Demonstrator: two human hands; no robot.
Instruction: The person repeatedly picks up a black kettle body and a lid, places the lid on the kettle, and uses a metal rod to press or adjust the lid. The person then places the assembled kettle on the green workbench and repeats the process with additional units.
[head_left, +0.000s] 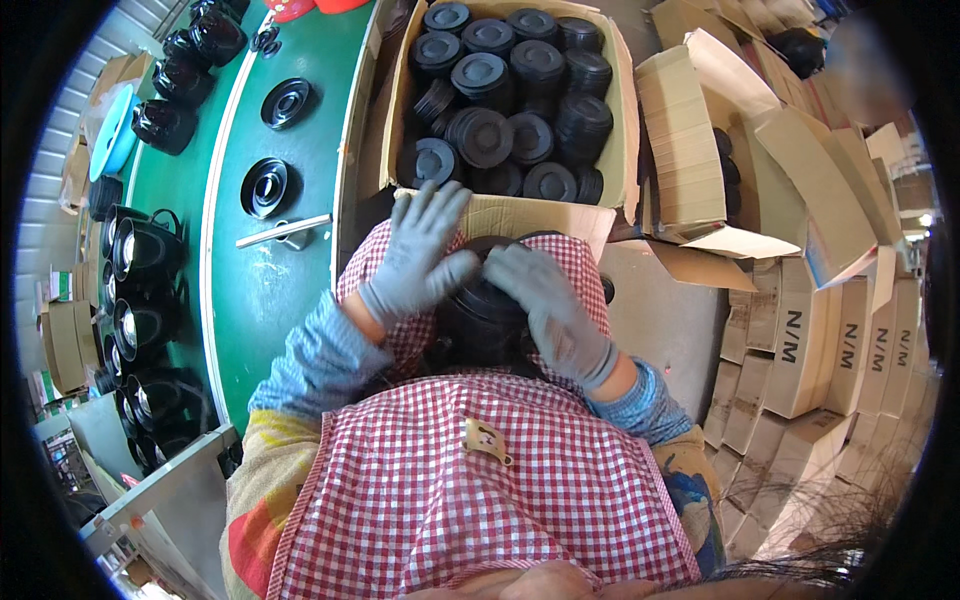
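A round black pot [470,318] sits in my lap, between my knees, and its upper part is partly covered by my hands. My left hand [418,255], in a grey glove, is open at the pot's left edge; its fingers stretch up toward the carton's near flap and the thumb reaches over the pot. My right hand [560,310], also gloved in grey, is cupped over the pot's right side, fingers together and bent over its top. Its thumb is hidden. Ahead stands an open carton [628,130] filled with stacks of black round discs [482,75].
To the left, a green workbench [290,350] bears two black ring-shaped lids [268,188] and a metal bar [283,231]. Glossy black pots [145,250] line its far side, near a turquoise basin [113,130]. On the right are an open carton [690,150] and stacked brown boxes [800,350].
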